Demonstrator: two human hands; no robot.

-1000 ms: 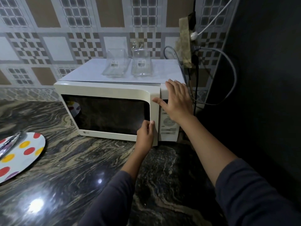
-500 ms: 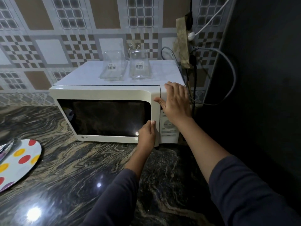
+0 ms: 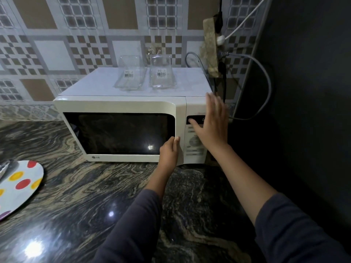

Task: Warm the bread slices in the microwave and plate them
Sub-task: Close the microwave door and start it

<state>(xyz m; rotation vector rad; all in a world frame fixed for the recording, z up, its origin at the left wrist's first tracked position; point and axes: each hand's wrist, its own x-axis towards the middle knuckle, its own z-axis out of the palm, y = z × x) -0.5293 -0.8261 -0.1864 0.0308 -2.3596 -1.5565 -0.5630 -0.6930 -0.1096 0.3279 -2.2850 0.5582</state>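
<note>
Fingers (image 3: pixel 174 140) of the left hand (image 3: pixel 168 153) are curled at the right edge of the microwave (image 3: pixel 117 105) door (image 3: pixel 178 118), tips hooked on that edge; the thumb is not visible. Right hand (image 3: pixel 212 124) is flat and spread, its fingers (image 3: pixel 213 103) straight, holding nothing, in front of the control panel (image 3: pixel 194 154). It is motion-blurred, so contact with the panel cannot be told. Its thumb lies across the dark display (image 3: pixel 197 117).

Hidden or unclear:
- The bread slices cannot be made out. The door window (image 3: pixel 121 133) is black with one glint of reflected light, so the inside is unseen.
- The door looks flush with the body.
- The right hand covers much of the upper panel. A dial (image 3: pixel 193 143) partly shows; the button legends are too small to read.
- The plate (image 3: pixel 19 186), white with red and yellow dots, sits on the counter (image 3: pixel 85 196) well left of the microwave, cut by the frame edge. A shiny object (image 3: pixel 3 168) on its far side is also cut off and cannot be identified.

Around: the counter is dark veined stone. Two clear plastic containers, one (image 3: pixel 131 73) beside the other (image 3: pixel 161 73), stand on the microwave's top. A socket strip (image 3: pixel 211 46) and cables (image 3: pixel 266 82) are at the rear right corner.

Writing: "LG" (image 3: pixel 96 158) at the door's lower left. There is a barcode sticker on each container, digits unreadable. One "L" shows on the display beside the hand.
</note>
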